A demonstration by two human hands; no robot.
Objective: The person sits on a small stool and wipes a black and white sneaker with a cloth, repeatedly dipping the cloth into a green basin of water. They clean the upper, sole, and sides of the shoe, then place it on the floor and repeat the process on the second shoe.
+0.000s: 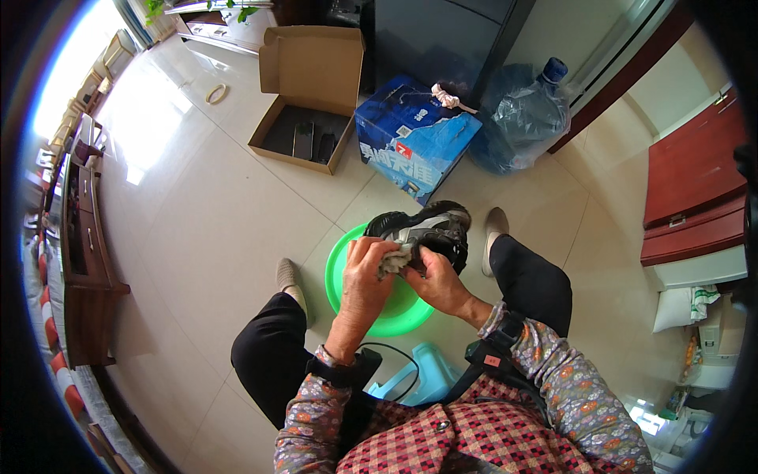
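A black and grey sneaker point(437, 230) is held over a bright green plastic basin point(336, 269) between my knees. My left hand point(362, 274) pinches a crumpled, greyish wet-looking cloth point(395, 259) against the shoe's near side. With thumb and fingers, my right hand point(443, 283) grips the edge of the shoe by its opening, close to the cloth. Another black shoe part shows at the basin's far rim; I cannot tell whether it belongs to a second shoe. The basin's inside is partly hidden by my hands.
Beyond the basin stand a blue printed carton point(414, 136), an open cardboard box point(311, 112) with a phone point(303, 141) inside, and plastic-wrapped water bottles point(527, 118). A tape roll point(217, 93) lies on the tiles. A light-blue plastic stool point(432, 376) is beneath me.
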